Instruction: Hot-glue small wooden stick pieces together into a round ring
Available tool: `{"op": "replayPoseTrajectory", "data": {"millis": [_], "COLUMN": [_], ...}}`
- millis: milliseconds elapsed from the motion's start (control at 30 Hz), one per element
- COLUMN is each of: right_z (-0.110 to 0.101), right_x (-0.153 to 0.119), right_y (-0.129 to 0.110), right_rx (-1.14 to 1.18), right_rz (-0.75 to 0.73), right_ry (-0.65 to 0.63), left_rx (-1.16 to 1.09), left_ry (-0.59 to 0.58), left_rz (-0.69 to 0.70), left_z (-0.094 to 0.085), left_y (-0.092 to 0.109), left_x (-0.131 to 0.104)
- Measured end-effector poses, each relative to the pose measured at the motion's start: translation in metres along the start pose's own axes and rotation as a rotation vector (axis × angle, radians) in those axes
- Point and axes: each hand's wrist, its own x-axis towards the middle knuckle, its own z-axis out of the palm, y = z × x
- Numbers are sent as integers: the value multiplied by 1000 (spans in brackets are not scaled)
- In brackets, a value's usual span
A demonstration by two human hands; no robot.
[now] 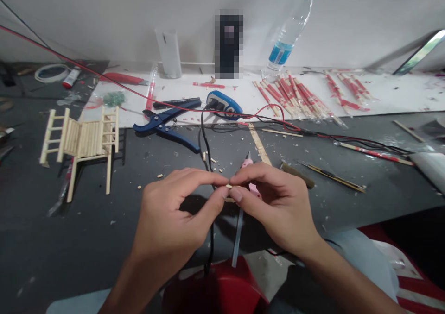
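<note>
Between the fingertips of both hands, near the middle of the head view, is a small pale wooden stick piece (229, 186). My left hand (181, 207) pinches it with thumb and forefinger from the left. From the right, my right hand (278, 198) closes on it the same way, covering most of it. Partly hidden under the right hand lies a pink glue gun (255, 190), its nozzle pointing away from me. A translucent glue stick (238, 240) extends from its back toward me. To the left stands a miniature chair (85, 140) built of wooden sticks.
Blue cutters (167, 129) lie beyond my left hand. A craft knife (333, 177) lies to the right. Behind are red-wrapped stick bundles (295, 96), a leaning water bottle (290, 36) and a blue device (224, 104). A black cable (205, 138) and red wires cross the table.
</note>
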Motion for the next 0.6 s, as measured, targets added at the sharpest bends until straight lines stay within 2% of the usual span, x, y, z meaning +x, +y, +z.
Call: {"op": "replayPoseTrajectory", "data": {"millis": [300,600], "right_z": [-1,3], "right_x": [2,-1], "right_y": [0,0], "right_rx": [-29,-64], "right_rz": [16,-39], "right_ry": [2,12], "left_rx": [6,37], "left_ry": [12,134], "left_rz": [55,134], "left_z": [3,9], "left_y": [-3,0], "left_x": [1,-1]}}
